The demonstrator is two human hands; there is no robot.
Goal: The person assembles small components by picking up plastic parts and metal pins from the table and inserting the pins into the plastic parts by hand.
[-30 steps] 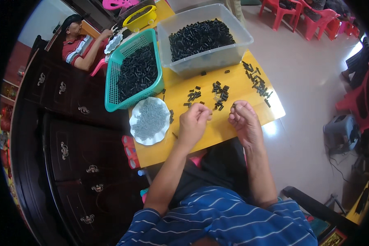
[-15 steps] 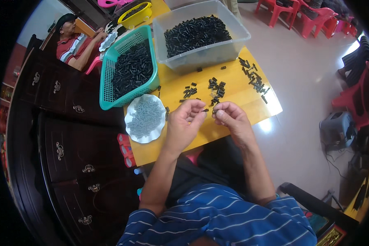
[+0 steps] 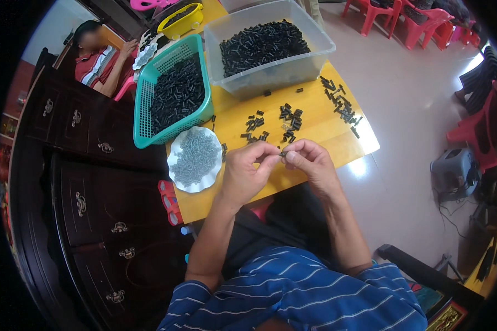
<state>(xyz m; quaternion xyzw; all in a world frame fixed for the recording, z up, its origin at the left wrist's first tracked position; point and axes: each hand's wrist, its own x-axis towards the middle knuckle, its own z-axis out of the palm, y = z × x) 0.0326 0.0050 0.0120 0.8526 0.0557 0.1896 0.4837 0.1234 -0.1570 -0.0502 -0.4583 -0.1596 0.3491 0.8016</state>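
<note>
Above the near edge of the yellow table my left hand (image 3: pixel 249 166) and my right hand (image 3: pixel 310 164) meet, thumb and forefinger of each pinched together. Between the fingertips is a small black plastic part (image 3: pixel 283 154), mostly covered by them. Just beyond my hands lie small piles of black cylindrical parts (image 3: pixel 290 118). A scalloped white plate (image 3: pixel 217 157) of small silvery metal pieces (image 3: pixel 195 157) stands left of my left hand. Longer black parts (image 3: pixel 341 105) are strewn along the table's right side.
A green plastic basket (image 3: pixel 139 122) and a clear bin (image 3: pixel 265 83), both heaped with black parts, stand at the back. Behind them is a yellow basket (image 3: pixel 174 32). A person in a red striped shirt (image 3: pixel 96 66) sits at far left, beside dark drawers (image 3: pixel 94 187).
My two hands have come together, where a small gap stood between their fingertips, each with a small dark piece. The person at far left has turned the head and moved an arm.
</note>
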